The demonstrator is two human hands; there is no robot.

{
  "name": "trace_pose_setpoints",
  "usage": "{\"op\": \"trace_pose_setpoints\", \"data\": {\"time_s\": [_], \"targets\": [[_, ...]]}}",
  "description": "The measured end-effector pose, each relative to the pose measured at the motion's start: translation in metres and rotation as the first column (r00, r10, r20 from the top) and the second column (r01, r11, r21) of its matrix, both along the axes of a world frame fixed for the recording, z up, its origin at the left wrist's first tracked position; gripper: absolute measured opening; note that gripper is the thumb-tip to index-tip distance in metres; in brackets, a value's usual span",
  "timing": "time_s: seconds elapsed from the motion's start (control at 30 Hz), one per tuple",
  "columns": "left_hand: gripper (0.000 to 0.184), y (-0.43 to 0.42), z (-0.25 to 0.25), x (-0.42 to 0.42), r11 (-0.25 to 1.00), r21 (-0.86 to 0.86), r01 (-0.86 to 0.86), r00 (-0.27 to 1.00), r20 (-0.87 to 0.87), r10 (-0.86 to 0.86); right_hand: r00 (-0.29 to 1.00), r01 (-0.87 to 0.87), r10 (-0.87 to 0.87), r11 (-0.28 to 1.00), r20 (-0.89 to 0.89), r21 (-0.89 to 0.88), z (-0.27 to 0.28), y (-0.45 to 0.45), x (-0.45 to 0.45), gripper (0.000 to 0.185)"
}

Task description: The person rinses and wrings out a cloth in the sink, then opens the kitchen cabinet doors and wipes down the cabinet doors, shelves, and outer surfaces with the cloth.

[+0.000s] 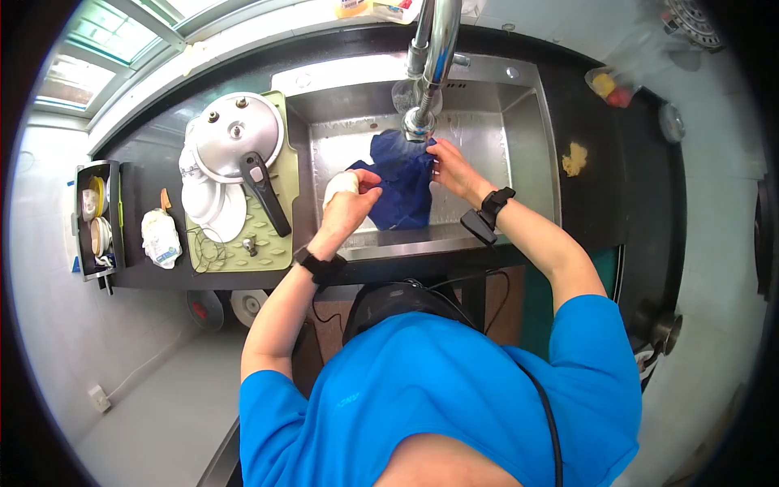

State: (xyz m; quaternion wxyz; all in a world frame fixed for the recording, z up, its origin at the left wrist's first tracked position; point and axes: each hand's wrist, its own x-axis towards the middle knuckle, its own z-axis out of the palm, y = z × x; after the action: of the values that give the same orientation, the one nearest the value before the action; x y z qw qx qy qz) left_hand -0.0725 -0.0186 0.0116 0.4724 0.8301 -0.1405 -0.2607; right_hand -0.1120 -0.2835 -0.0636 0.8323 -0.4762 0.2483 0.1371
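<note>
We have the dark blue cloth (402, 195) in the steel sink (529, 162) below the faucet (439, 71), our right hand (456, 172) pinching its upper right edge. Our left hand (349, 211) is at its left side, fingers loosely curled by a pale item (339, 186); we cannot tell whether they grip fabric. We judge it soft, limp, probably heavier and slippery when wet, best held by bunched edges.

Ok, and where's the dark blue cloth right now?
In the head view, the dark blue cloth is near the picture's centre at the sink, just below the faucet, between the left hand and right hand.
</note>
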Motion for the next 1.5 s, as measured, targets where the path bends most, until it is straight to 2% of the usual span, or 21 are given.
{"op": "trace_pose_setpoints", "data": {"time_s": [0.13,0.2,0.27,0.37,0.43,0.57,0.63,0.67,0.77,0.83,0.93,0.97,1.03,1.07,1.17,1.2,1.27,1.33,1.37,1.4,1.5], "targets": [[0.028,-0.021,-0.005,-0.01,0.998,0.02,-0.056,0.994,0.1,0.054,0.995,0.095,-0.094,0.982,-0.016,0.16,0.013,0.015,-0.001,0.013],[0.035,-0.033,-0.013,-0.019,0.998,0.021,-0.051,0.98,0.193,0.046,0.943,0.319,-0.252,0.872,-0.219,0.371,0.009,0.023,0.004,0.022],[0.04,-0.044,-0.023,-0.027,0.998,0.022,-0.067,0.958,0.282,0.058,0.927,0.37,-0.303,0.836,-0.223,0.405,0.012,0.034,0.01,0.021],[0.039,-0.056,-0.026,-0.028,0.99,0.052,-0.134,0.952,0.284,0.114,0.869,0.494,-0.4,0.744,-0.292,0.45,0.011,0.047,0.021,0.021],[0.032,-0.06,-0.035,-0.026,0.985,-0.014,-0.169,0.942,0.292,0.166,0.813,0.582,-0.454,0.641,-0.365,0.499,0.008,0.048,0.023,0.027],[0.02,-0.056,-0.025,-0.021,0.976,-0.061,-0.208,0.956,0.197,0.216,0.827,0.56,-0.344,0.575,-0.445,0.597,0.046,0.046,0.004,0.029],[0.018,-0.049,-0.019,-0.015,0.982,-0.134,-0.135,0.981,0.122,0.152,0.868,0.479,-0.288,0.701,-0.404,0.529,0.074,0.05,-0.006,0.033],[0.016,-0.047,-0.019,-0.011,0.98,-0.155,-0.125,0.965,0.211,0.157,0.892,0.445,-0.296,0.713,-0.343,0.542,0.047,0.044,0.0,0.03],[0.014,-0.042,0.013,-0.004,0.983,-0.164,-0.081,0.918,0.371,0.138,0.859,0.507,-0.355,0.689,-0.37,0.518,0.033,0.031,0.008,0.026],[0.012,-0.043,0.035,0.0,0.976,-0.199,-0.087,0.915,0.373,0.157,0.889,0.458,-0.349,0.71,-0.298,0.535,0.036,0.019,0.011,0.019],[0.011,-0.041,0.057,0.005,0.98,-0.196,-0.015,0.747,0.65,0.141,0.837,0.545,-0.503,0.733,-0.215,0.407,0.043,0.011,0.012,0.021],[0.011,-0.039,0.047,0.006,0.981,-0.195,-0.015,0.748,0.649,0.14,0.836,0.546,-0.503,0.732,-0.217,0.407,0.044,0.014,0.011,0.021],[0.012,-0.037,0.031,0.011,0.993,-0.112,-0.036,0.892,0.444,0.082,0.853,0.504,-0.467,0.628,-0.232,0.593,0.046,0.015,0.015,0.028],[0.012,-0.037,0.024,0.014,0.997,-0.083,0.003,0.875,0.483,0.037,0.861,0.478,-0.472,0.625,-0.189,0.617,0.045,0.016,0.017,0.035],[0.012,-0.037,0.021,0.009,0.999,-0.041,-0.005,0.896,0.444,0.023,0.835,0.478,-0.521,0.53,-0.175,0.7,0.023,0.018,0.02,0.028],[0.012,-0.036,0.017,0.006,0.999,-0.038,-0.005,0.901,0.434,0.021,0.833,0.485,-0.521,0.528,-0.185,0.697,0.023,0.021,0.018,0.028],[0.013,-0.036,0.013,0.005,0.999,-0.004,-0.037,0.939,0.341,0.036,0.81,0.586,-0.423,0.591,-0.406,0.555,0.026,0.027,0.024,0.025],[0.013,-0.036,0.007,0.009,0.998,0.012,-0.056,0.952,0.301,0.05,0.856,0.517,-0.343,0.595,-0.387,0.616,0.006,0.025,0.028,0.019],[0.013,-0.034,0.001,0.009,0.998,0.015,-0.053,0.929,0.368,0.044,0.894,0.446,-0.26,0.589,-0.365,0.674,-0.007,0.026,0.031,0.014],[0.013,-0.033,-0.001,0.008,0.998,0.021,-0.051,0.901,0.431,0.037,0.87,0.485,-0.296,0.657,-0.394,0.577,0.013,0.035,0.028,0.012],[0.017,-0.029,-0.008,0.004,0.993,0.073,-0.088,0.935,0.351,0.057,0.891,0.451,-0.294,0.656,-0.345,0.605,0.006,0.036,0.03,0.015]]}}
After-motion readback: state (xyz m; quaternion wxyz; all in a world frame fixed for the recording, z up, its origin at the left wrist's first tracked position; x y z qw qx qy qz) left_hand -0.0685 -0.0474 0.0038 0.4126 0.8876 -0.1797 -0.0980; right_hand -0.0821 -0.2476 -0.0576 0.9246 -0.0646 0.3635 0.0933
